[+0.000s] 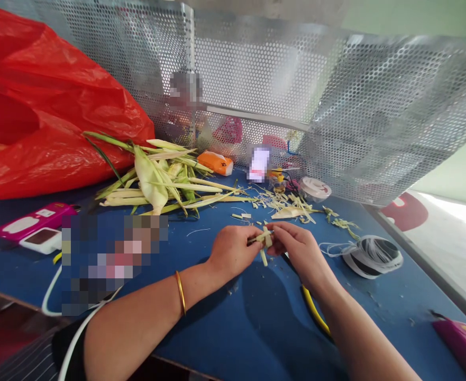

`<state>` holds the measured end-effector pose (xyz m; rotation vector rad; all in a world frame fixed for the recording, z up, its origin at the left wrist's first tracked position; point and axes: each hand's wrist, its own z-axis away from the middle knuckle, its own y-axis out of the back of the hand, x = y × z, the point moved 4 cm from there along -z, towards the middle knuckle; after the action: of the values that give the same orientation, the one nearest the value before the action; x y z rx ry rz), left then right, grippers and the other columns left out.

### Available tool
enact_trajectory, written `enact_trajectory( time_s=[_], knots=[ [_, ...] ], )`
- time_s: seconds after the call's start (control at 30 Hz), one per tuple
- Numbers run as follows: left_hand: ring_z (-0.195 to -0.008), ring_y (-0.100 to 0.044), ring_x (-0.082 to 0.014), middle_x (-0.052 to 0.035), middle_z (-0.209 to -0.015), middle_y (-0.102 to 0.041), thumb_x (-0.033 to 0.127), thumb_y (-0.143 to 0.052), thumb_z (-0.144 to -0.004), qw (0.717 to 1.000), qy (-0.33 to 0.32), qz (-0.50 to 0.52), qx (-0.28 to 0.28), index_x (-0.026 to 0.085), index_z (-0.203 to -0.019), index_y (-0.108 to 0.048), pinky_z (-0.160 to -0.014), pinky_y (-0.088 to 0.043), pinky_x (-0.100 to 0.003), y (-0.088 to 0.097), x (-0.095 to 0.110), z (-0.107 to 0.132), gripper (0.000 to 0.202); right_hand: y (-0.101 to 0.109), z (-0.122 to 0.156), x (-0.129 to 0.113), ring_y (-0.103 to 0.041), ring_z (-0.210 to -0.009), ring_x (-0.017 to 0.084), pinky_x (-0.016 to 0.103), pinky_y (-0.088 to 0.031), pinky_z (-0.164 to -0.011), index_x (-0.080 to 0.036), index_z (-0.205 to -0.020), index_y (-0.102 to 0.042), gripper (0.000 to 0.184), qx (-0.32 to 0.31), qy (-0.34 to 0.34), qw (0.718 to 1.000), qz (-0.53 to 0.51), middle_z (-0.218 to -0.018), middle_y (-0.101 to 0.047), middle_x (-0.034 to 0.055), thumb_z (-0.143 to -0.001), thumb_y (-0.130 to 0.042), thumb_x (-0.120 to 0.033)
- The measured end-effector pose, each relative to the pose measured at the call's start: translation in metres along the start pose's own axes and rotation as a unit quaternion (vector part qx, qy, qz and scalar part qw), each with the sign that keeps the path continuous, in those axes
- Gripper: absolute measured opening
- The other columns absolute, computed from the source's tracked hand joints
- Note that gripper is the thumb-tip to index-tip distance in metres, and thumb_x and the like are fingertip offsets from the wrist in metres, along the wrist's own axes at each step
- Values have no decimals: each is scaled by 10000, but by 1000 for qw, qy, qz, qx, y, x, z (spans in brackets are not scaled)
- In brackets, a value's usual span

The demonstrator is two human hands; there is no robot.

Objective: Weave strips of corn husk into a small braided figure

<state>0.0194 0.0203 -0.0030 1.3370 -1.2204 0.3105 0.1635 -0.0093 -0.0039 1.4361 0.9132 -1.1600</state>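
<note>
My left hand (233,248) and my right hand (300,248) meet over the blue table (225,328), both pinched on a small folded piece of pale leaf strip (265,241). One strip end hangs down between the hands. A gold bangle sits on my left wrist. A pile of green and pale yellow leaves (157,177) lies behind my left hand, and cut strip scraps (284,203) are scattered just beyond both hands.
A red plastic bag (38,106) fills the back left. A perforated metal screen (296,79) walls the back. A reel of white thread (373,255) lies right of my hands. Yellow-handled pliers (314,309) lie under my right forearm. Pink devices (34,222) sit left.
</note>
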Motion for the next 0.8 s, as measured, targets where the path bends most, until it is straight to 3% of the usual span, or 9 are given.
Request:
enact_trajectory(
  time_s=[0.1,0.17,0.33,0.5,0.67,0.8],
  knots=[
    [-653,-584,-147,-17,-722,-710,209,-543,-800,999,-11,-40,-20,216,-807,-755,-594,-342,-238,0,3,1,212,0,1,2,-567,-497,161,276,-428,-492,-195,-737,-659,297,-10,5,998,66,-572,-614,6,-752,-602,-485],
    [-633,-565,-139,-8,-692,-689,206,-539,-796,998,-13,-45,-33,214,-790,-747,-580,-320,-240,-1,3,0,208,3,2,0,-534,-508,157,272,-393,-494,-204,-716,-672,260,19,23,993,117,-571,-600,2,-744,-605,-454],
    [-590,-536,-125,13,-607,-617,216,-579,-748,993,20,39,-109,188,-709,-700,-561,-337,-233,-8,-4,-2,130,7,4,-8,-482,-567,149,265,-343,-524,-201,-678,-661,228,65,67,984,150,-611,-582,0,-747,-602,-410],
    [-606,-589,-128,8,-671,-621,230,-591,-747,941,100,225,-234,166,-791,-672,-568,-429,-234,-19,-6,0,113,10,5,-13,-479,-573,150,268,-354,-560,-207,-702,-603,233,128,120,970,167,-606,-561,-9,-836,-532,-384],
    [-611,-595,-121,1,-692,-627,348,-642,-786,907,107,297,-277,155,-877,-664,-596,-464,-249,-20,-3,2,214,13,7,-17,-538,-663,172,278,-372,-625,-219,-721,-583,207,175,170,938,246,-706,-614,19,-881,-488,-310],
    [-585,-595,-121,8,-646,-611,466,-682,-770,900,103,313,-284,149,-877,-657,-596,-472,-260,-20,-4,2,336,14,9,-19,-546,-690,175,277,-353,-623,-221,-721,-567,197,209,188,909,307,-726,-605,14,-886,-483,-289]
  ],
)
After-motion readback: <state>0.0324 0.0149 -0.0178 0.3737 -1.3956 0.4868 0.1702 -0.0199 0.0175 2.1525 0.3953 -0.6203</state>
